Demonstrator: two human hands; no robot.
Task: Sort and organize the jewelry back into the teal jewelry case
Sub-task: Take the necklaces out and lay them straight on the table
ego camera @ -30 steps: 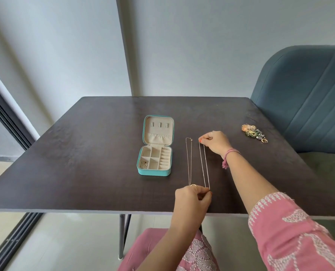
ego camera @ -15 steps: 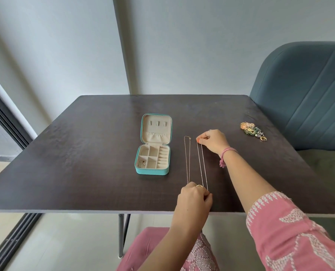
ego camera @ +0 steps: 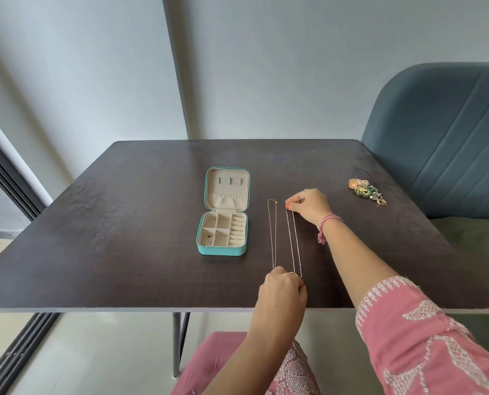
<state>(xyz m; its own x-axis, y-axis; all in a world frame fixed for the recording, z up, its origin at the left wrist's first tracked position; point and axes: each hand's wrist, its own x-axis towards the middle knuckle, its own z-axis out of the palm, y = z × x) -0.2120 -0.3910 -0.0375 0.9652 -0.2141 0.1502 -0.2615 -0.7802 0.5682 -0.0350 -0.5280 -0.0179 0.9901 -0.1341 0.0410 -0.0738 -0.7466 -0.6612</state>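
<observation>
Now both hands, left hand [ego camera: 283, 289] and right hand [ego camera: 308, 205], pinch a thin chain [ego camera: 293, 243] taut on the dark table [ego camera: 109, 238] beside the teal jewelry case [ego camera: 223, 223]

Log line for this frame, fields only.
phase: straightening chain | right hand: pinches far end of right chain | left hand: holds near end | teal case: open | left chain: on table

Teal jewelry case [ego camera: 222, 220] lies open, lid upright; two thin chains [ego camera: 272, 232] stretched straight at its 3 o'clock; a trinket cluster [ego camera: 366, 191] well apart at 2 o'clock.
</observation>
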